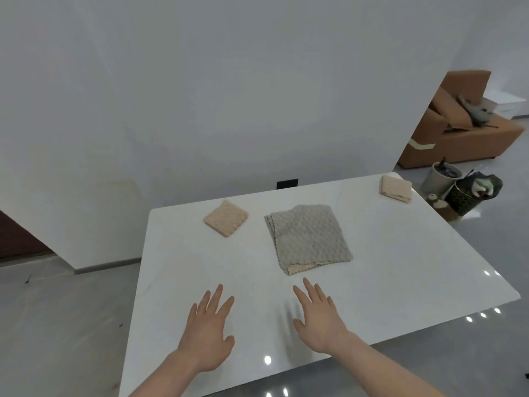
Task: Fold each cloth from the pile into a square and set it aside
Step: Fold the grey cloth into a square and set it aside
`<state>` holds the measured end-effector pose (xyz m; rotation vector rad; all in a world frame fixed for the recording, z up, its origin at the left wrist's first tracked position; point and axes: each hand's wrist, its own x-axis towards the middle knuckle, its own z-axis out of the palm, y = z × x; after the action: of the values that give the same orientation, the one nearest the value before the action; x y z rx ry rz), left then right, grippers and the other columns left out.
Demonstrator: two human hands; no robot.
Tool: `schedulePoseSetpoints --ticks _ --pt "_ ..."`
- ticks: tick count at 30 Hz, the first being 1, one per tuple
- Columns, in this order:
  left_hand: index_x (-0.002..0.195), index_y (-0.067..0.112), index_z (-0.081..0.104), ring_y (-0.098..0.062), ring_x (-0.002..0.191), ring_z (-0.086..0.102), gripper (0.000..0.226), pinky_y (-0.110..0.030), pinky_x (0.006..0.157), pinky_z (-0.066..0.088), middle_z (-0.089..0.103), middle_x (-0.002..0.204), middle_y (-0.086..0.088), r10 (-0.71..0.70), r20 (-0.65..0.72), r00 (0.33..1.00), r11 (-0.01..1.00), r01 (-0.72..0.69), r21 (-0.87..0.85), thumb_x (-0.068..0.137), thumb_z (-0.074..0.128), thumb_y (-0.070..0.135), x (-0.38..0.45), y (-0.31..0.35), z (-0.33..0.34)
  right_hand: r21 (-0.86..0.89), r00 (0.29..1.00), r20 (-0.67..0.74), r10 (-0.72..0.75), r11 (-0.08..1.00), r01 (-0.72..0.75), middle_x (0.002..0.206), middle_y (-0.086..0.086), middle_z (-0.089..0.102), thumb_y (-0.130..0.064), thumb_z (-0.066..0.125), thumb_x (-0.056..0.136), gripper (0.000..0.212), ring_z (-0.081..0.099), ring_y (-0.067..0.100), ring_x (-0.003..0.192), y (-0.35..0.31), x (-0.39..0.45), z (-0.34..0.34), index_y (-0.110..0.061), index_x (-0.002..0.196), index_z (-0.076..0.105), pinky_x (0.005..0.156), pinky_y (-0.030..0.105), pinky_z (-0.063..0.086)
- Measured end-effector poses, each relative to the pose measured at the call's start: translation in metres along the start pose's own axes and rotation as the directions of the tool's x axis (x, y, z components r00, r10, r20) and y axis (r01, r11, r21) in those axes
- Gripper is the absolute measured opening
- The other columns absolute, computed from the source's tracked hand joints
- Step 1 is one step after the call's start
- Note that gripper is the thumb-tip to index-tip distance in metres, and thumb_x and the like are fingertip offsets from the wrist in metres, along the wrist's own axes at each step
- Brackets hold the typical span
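Both hands flat and spread, holding nothing — left hand [207, 333] and right hand [319, 320] hovering over or resting on bare worktop [415, 267], contact not clear. Just ahead of the right hand's fingertips, the pile [309, 239]: grey cloths stacked unevenly, a beige layer peeking out at the near edge. Further ahead of the left hand, a beige folded square [225, 218], turned diamond-wise. Far ahead and well to the right of the right hand, a second folded square [396, 188] near the worktop's far corner.

Step in hand, by judgement: taking the top cloth off the pile. Best done by pinching only the uppermost layer at its two near corners, lifting clear so the lower cloths stay put, then drawing it back onto the open stretch between hands and pile for flattening before the first fold — edges matched, corners aligned.

Plenty of open surface around both hands and to the right of the right hand. Near edge of the worktop close under the wrists, so better to keep the cloth from overhanging there.
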<state>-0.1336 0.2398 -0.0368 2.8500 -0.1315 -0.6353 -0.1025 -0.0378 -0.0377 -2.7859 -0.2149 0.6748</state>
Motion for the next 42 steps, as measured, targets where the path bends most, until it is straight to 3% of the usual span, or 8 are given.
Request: schedulePoseSetpoints --ticks 8,16,23,31,34,39,42 --pt "0.164 0.031 0.002 -0.026 0.157 -0.017 0.082 -0.045 0.126 -0.005 -0.026 0.167 0.003 -0.007 0.002 1.000 1.000 0.007 0.004 0.098 0.049 0.041 0.013 0.009 -0.002 -0.017 1.000 0.021 0.000 1.000 0.001 0.169 0.000 -0.017 -0.036 0.045 0.103 0.075 -0.011 0.028 0.157 0.020 -0.007 0.006 -0.027 0.163 0.000 0.127 0.049 0.002" --pt "0.164 0.031 0.003 -0.026 0.157 -0.016 0.081 -0.044 0.126 -0.005 -0.025 0.168 0.002 0.023 -0.006 1.000 1.000 -0.023 -0.003 0.098 0.048 0.041 0.035 0.068 0.003 -0.017 0.999 0.008 0.031 0.999 -0.031 0.170 0.000 -0.015 -0.037 0.044 0.102 0.074 -0.009 0.028 0.157 0.086 -0.004 -0.018 -0.027 0.163 0.003 0.127 0.049 0.004" --pt "0.164 0.031 0.004 -0.024 0.157 -0.017 0.078 -0.042 0.127 -0.005 -0.027 0.167 0.004 -0.045 -0.053 0.998 0.999 0.044 -0.012 0.099 0.045 0.040 0.073 0.129 -0.001 -0.076 0.998 0.038 -0.047 0.996 0.049 0.170 0.000 -0.012 -0.036 0.044 0.101 0.074 -0.007 0.027 0.157 0.155 0.045 -0.058 -0.027 0.162 0.003 0.127 0.049 0.005" --pt "0.164 0.029 0.004 -0.025 0.158 -0.012 0.079 -0.042 0.128 -0.001 -0.022 0.169 0.002 -0.086 -0.016 0.996 0.996 0.086 0.006 0.098 0.047 0.035 0.147 0.162 0.008 -0.094 0.997 0.027 -0.075 0.993 0.077 0.170 0.002 -0.006 -0.037 0.047 0.102 0.073 0.000 0.028 0.157 0.207 0.126 -0.072 -0.025 0.162 0.007 0.126 0.049 0.011" --pt "0.164 0.031 0.001 -0.025 0.158 -0.007 0.080 -0.042 0.128 0.002 -0.026 0.168 0.003 -0.046 -0.066 0.997 0.999 0.046 0.004 0.098 0.047 0.035 0.188 0.162 0.020 -0.115 0.996 -0.009 -0.093 0.989 0.091 0.170 0.001 -0.005 -0.038 0.045 0.102 0.071 0.002 0.027 0.157 0.220 0.159 -0.061 -0.026 0.161 0.007 0.126 0.049 0.013" --pt "0.163 0.036 0.003 -0.021 0.157 -0.004 0.071 -0.039 0.128 0.002 -0.020 0.169 0.006 0.010 -0.216 0.976 0.998 -0.024 -0.064 0.102 0.035 0.052 0.278 0.146 0.070 -0.093 0.984 -0.126 -0.128 0.989 0.116 0.170 -0.003 0.002 -0.046 0.036 0.103 0.066 0.006 0.019 0.156 0.248 0.231 -0.021 -0.029 0.161 0.008 0.125 0.045 0.017" --pt "0.162 0.041 -0.002 -0.014 0.156 -0.015 0.066 -0.038 0.127 -0.006 -0.023 0.167 0.015 0.006 -0.305 0.952 0.997 -0.031 -0.077 0.104 0.024 0.059 0.307 0.140 0.126 -0.072 0.957 -0.250 -0.147 0.988 0.133 0.170 -0.011 -0.008 -0.053 0.023 0.103 0.066 -0.008 0.011 0.156 0.262 0.251 0.025 -0.037 0.161 -0.007 0.127 0.041 0.003"
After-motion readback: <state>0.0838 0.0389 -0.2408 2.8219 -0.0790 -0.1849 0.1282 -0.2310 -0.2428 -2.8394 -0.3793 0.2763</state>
